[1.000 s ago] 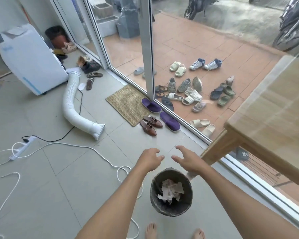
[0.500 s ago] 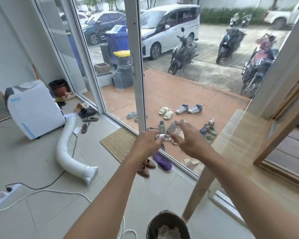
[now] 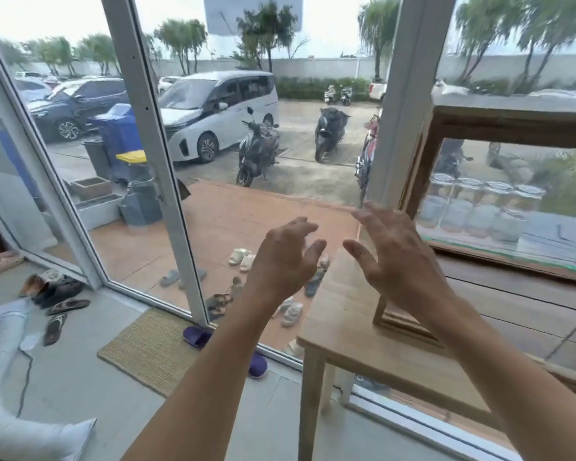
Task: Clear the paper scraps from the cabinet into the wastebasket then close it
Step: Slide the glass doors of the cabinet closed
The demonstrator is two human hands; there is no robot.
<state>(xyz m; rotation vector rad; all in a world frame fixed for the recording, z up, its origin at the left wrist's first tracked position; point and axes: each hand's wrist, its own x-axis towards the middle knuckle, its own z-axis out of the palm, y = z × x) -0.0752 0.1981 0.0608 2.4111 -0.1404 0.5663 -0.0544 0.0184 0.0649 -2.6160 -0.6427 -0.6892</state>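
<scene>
A wooden cabinet [image 3: 499,123] with a glass front stands on a wooden table [image 3: 353,341] at the right. Its glass door [image 3: 409,181] hangs open, swung out toward me. Several glass jars [image 3: 479,207] sit inside. Both my hands are raised in front of the cabinet's left edge, empty, fingers spread. My left hand [image 3: 281,261] is over the table's left end. My right hand [image 3: 396,257] is just in front of the open door's frame. The wastebasket and paper scraps are out of view.
A large glass wall with white frames [image 3: 147,154] runs along the left and centre. On the floor lie a woven doormat [image 3: 147,351], purple slippers [image 3: 197,336], other shoes [image 3: 60,294] and a white duct hose [image 3: 4,377]. Vehicles stand parked outside.
The view has tilted up from the wastebasket on the floor to the cabinet. Both hands rose from above the basket to cabinet height, empty throughout.
</scene>
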